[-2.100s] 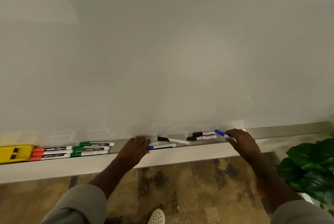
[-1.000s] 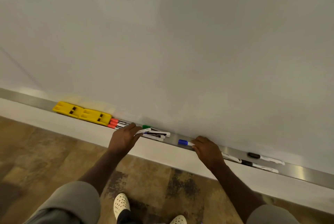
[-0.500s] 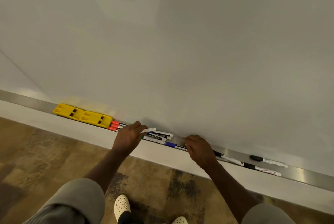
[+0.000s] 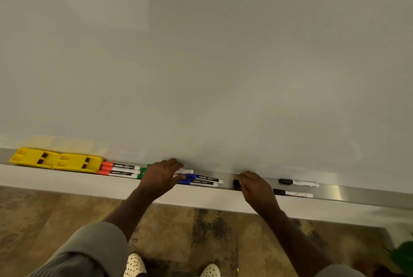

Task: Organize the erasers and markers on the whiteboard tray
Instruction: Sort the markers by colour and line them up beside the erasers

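Black marker in hand: the right hand (image 4: 257, 189) pinches a black-capped marker (image 4: 237, 183) at its cap end on the tray (image 4: 362, 194); its barrel is hidden under the palm.
Blue markers: two (image 4: 201, 179) lie side by side just left of that cap, caps pointing left, touching the left hand (image 4: 159, 177).
Left hand fingers: spread flat over the green markers (image 4: 143, 170), pressing rather than clasping; what sits beneath is hidden.
Sorted row: red markers (image 4: 118, 169) and two yellow erasers (image 4: 55, 160) run on to the left.
Loose pair: two black markers (image 4: 297, 187) lie right of the right hand, apart from the row.
Risk, nudging: sliding the held marker left could probably shove the blue pair askew.
Risk, drop: the tray is narrow; a marker pushed toward the near edge may roll to the floor (image 4: 178, 232).
Risk, mix-up: the loose pair could be left out.
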Tool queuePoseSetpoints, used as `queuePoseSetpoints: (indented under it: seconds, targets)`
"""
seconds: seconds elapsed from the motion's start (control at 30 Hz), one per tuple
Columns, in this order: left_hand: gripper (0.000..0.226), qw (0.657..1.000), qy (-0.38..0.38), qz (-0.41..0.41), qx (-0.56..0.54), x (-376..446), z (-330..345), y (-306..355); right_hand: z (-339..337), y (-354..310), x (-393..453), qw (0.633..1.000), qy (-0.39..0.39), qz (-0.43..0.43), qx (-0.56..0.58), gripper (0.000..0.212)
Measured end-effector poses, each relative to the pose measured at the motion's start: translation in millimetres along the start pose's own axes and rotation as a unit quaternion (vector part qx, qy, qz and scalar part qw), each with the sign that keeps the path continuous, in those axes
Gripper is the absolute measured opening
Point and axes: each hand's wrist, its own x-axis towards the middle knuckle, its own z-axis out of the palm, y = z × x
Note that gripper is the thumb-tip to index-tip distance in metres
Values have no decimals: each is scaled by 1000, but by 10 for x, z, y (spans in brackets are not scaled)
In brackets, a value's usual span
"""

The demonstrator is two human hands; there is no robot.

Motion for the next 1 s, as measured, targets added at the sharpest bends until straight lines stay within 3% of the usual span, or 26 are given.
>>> queuePoseSetpoints:
  seconds: [0.27, 0.4, 0.77, 0.9, 1.0]
  targets:
    - [19, 996, 1, 88, 2, 279, 167, 356, -103, 163, -115, 998, 47, 33, 11, 31]
    - [36, 989, 7, 145, 9, 363, 304, 543, -169, 242, -188, 998, 52, 43, -2, 33]
    - [39, 984, 29, 167, -57, 296, 408, 799, -390, 602, -384, 989, 100, 106, 14, 32]
    - [34, 977, 6, 204, -67, 489, 379, 1148, -602, 899, -480, 984, 119, 135, 6, 27]
    - [32, 971, -33, 230, -58, 685, 440, 1468, -731, 1134, -594, 986, 90, 139, -26, 26]
